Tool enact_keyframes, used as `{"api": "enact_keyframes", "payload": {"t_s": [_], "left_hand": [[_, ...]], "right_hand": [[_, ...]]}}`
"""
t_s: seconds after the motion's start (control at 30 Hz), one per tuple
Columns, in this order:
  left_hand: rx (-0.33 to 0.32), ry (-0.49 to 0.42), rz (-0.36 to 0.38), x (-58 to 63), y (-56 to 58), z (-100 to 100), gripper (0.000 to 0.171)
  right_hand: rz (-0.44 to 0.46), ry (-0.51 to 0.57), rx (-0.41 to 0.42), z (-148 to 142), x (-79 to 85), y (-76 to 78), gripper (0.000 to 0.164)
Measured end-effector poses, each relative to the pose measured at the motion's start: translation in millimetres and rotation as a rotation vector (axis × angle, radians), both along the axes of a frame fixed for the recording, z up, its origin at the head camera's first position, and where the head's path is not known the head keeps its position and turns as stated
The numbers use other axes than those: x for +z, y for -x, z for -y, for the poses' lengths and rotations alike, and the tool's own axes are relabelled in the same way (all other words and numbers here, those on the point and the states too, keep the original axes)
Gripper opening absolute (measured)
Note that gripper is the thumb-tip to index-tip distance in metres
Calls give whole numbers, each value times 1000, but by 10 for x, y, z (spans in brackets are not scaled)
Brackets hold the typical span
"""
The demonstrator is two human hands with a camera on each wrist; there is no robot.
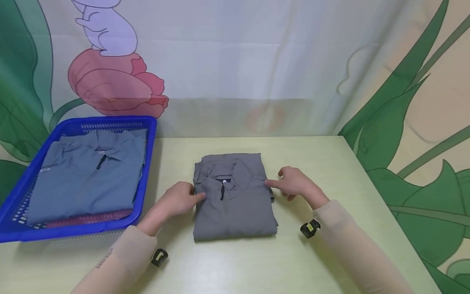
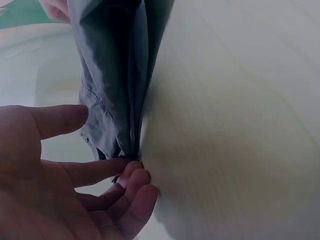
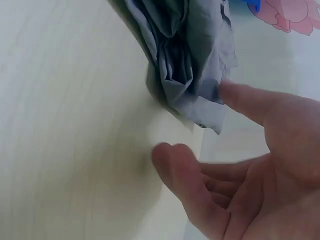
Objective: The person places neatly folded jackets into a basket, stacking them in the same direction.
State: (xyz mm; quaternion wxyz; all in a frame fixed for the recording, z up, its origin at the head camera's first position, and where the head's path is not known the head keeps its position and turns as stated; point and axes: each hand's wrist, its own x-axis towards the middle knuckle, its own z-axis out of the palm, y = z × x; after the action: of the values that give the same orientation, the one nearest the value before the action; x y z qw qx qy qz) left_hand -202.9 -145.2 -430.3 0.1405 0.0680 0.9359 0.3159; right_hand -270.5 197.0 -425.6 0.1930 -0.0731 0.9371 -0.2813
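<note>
The shirt there, folded between the left hand and right hand, both loosely spread at its edges, looks light and limp: grasp both sides, supporting underneath.

Place: an indoor tabletop workspace for clothes; home or studio, cannot tell
Backdrop: pale fabric curtain printed with a white cartoon animal on a pink flower, green leaves to the right
Worktop: light wood-grain table against the curtain
Clothes: folded grey zip-neck shirt on the table, blue-grey shirt in a blue plastic basket
</note>
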Motion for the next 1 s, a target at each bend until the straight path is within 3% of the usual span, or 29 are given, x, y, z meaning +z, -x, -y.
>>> {"api": "enact_keyframes", "payload": {"t_s": [0.13, 0.3, 0.43, 0.57, 0.7, 0.87, 1.0], "left_hand": [[16, -41, 17, -25, 36, -5, 36], [63, -179, 49, -91, 98, -44, 31], [171, -354, 122, -139, 133, -91, 58], [274, -503, 184, -174, 164, -141, 59], [329, -558, 178, -188, 187, -185, 56], [341, -542, 126, -177, 201, -230, 52], [351, -559, 126, -143, 189, -256, 53]], "right_hand": [[50, 53, 22, 24, -31, -12, 68], [55, 124, 23, 119, -94, -19, 65], [29, 135, 14, 186, -136, -20, 65], [31, 159, -27, 211, -157, -30, 61], [58, 210, -71, 213, -172, -48, 61], [79, 258, -79, 216, -185, -45, 59], [83, 282, -88, 228, -183, -41, 59]]}}
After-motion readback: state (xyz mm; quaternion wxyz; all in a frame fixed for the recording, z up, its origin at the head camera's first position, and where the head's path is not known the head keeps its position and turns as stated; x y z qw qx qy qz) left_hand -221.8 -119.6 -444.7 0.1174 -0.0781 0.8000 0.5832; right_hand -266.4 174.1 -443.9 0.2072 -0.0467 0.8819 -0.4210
